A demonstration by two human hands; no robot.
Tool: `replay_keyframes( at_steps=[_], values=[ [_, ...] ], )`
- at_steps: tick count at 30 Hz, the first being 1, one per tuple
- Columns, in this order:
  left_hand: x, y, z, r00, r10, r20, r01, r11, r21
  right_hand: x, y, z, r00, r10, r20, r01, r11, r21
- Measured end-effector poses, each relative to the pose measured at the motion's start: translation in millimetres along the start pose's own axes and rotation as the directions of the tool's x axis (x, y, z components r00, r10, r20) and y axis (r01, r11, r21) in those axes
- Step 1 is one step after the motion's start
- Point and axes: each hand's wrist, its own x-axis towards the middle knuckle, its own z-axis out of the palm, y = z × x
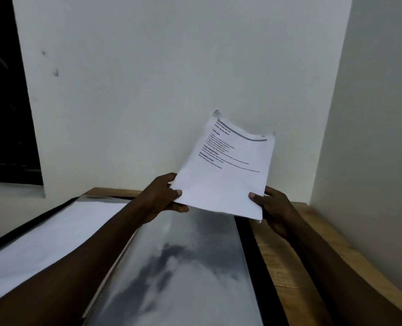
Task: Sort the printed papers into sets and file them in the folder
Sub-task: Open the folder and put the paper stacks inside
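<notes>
A thin set of printed papers point(228, 170) hangs in the air above the far end of an open black folder point(254, 250). The top sheet carries headings and lines of text. My left hand point(164, 196) pinches the set's lower left corner, thumb on top. My right hand point(273, 208) pinches the lower right corner the same way. The folder lies flat on the wooden table point(313, 267), with a shiny clear plastic sleeve point(183, 267) on its right side and a blank white sheet point(49, 241) on its left side.
White walls close in behind and to the right of the table. A dark window opening point(4, 102) sits at the far left. A strip of bare wood runs along the folder's right edge.
</notes>
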Motion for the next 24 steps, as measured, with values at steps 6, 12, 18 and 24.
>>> replay_keyframes(
  at_steps=[6,12,18,24],
  values=[
    [27.6,-24.2,2.2,0.990,-0.073,-0.121,0.084,0.993,0.087,17.9,26.4,-14.1,0.983,-0.007,-0.185,0.015,0.999,0.039],
    [50.9,-49.5,19.7,0.989,0.089,-0.115,0.009,0.752,0.659,20.1,33.0,-32.2,0.968,-0.014,-0.251,0.034,0.997,0.074],
    [55.0,-64.9,10.9,0.990,0.119,-0.079,-0.023,0.680,0.733,26.3,32.4,-41.9,0.938,-0.005,-0.348,0.060,0.987,0.148],
    [56.5,-62.6,22.4,0.985,0.161,-0.059,-0.047,0.587,0.808,27.7,32.1,-44.6,0.937,-0.008,-0.349,0.061,0.988,0.141]
  ],
)
